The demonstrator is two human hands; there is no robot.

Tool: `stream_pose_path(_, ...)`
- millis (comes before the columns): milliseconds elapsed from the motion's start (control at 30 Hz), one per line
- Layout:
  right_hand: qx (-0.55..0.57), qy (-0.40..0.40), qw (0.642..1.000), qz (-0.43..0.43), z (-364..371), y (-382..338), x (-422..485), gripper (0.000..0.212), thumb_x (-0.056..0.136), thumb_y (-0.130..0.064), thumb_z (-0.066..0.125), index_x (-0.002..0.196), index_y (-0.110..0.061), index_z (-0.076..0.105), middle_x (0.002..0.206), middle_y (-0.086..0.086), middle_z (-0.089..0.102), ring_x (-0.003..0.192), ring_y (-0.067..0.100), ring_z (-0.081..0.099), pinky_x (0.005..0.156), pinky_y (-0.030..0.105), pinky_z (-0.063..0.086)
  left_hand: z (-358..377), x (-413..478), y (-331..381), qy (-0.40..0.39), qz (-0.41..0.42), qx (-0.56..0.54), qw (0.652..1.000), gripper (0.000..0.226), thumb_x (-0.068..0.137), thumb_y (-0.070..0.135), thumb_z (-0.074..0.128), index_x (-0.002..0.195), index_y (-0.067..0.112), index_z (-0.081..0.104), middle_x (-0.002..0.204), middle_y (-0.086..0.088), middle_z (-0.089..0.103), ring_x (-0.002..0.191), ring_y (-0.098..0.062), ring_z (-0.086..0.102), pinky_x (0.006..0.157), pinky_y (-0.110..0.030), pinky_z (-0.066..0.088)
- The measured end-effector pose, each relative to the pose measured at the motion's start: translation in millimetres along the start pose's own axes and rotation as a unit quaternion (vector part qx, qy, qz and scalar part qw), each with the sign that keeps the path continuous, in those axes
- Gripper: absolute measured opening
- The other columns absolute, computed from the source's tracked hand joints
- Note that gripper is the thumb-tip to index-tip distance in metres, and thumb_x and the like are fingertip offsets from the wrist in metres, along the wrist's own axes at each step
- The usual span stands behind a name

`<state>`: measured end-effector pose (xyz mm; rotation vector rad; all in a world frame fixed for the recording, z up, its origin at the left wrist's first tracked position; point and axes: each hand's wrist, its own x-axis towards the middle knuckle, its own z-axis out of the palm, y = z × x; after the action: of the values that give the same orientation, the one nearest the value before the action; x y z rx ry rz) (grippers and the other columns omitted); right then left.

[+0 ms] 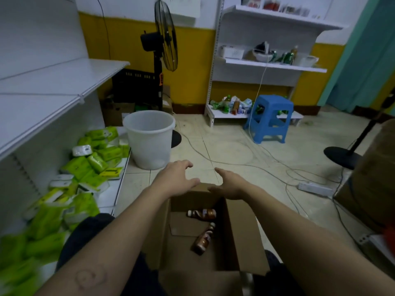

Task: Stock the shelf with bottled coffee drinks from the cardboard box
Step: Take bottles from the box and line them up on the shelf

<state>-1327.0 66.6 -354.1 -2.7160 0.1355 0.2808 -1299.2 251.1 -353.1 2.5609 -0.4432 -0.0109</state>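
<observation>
Fingers spread and empty on both hands, left hand (178,178) and right hand (229,184), at the far rim of the box (235,231).
Two bottles (203,214) lie loose on its floor; tipping the box could roll them about, I judge.
</observation>
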Motion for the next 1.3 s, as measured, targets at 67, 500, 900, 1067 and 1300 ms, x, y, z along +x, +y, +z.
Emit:
stream_pose_path(67,0.008,-0.037,0.999,0.020,16.6,11.4,3.8,0.079,0.088,-0.039,0.064,0.152,-0.019,0.021,0.154,0.009,0.033,0.138,0.028,0.036,0.109,0.040,0.033,15.7,-5.9,-6.6,-0.023,-0.016,-0.005,1.000,0.062,0.079,0.052,0.065,0.133,0.028,0.047,0.134,0.002,0.053,0.115,-0.018,0.052,0.089,-0.036,0.048)
stream_pose_path(500,0.145,-0.113,0.977,0.110,101.0,80.8,22.6,0.078,0.084,-0.035,0.070,0.149,-0.023,0.028,0.144,0.005,0.046,0.129,0.023,0.047,0.100,0.033,0.040,112.0,18.0,-47.8,-0.164,-0.106,0.012,0.981,0.057,0.078,0.046,0.069,0.129,0.028,0.050,0.124,0.004,0.058,0.099,-0.012,0.055,0.073,-0.026,0.043)
stream_pose_path(900,0.138,-0.196,0.955,0.172,155.8,144.8,87.9,0.085,0.085,-0.033,0.069,0.152,-0.021,0.020,0.151,0.008,0.038,0.134,0.026,0.041,0.103,0.036,0.038,232.2,70.2,-72.5,-0.289,-0.172,-0.023,0.942,0.052,0.077,0.040,0.071,0.122,0.020,0.055,0.118,-0.004,0.061,0.106,-0.023,0.056,0.076,-0.027,0.040)
stream_pose_path(1067,0.121,-0.184,0.965,0.145,179.2,146.8,136.3,0.070,0.087,-0.033,0.066,0.148,-0.024,0.031,0.141,0.005,0.050,0.122,0.022,0.052,0.090,0.030,0.044,283.2,85.6,-103.4,-0.314,-0.238,-0.058,0.917,0.049,0.078,0.043,0.069,0.118,0.020,0.053,0.113,-0.005,0.060,0.101,-0.023,0.056,0.090,-0.039,0.047)
stream_pose_path(1300,0.052,-0.231,0.965,0.111,220.4,149.2,217.4,0.052,0.086,-0.034,0.065,0.134,-0.024,0.047,0.131,0.006,0.051,0.113,0.024,0.053,0.094,0.034,0.044,355.0,105.9,-142.8,-0.310,-0.273,-0.099,0.905,0.043,0.078,0.046,0.067,0.112,0.022,0.055,0.114,-0.003,0.058,0.101,-0.025,0.057,0.087,-0.043,0.049)
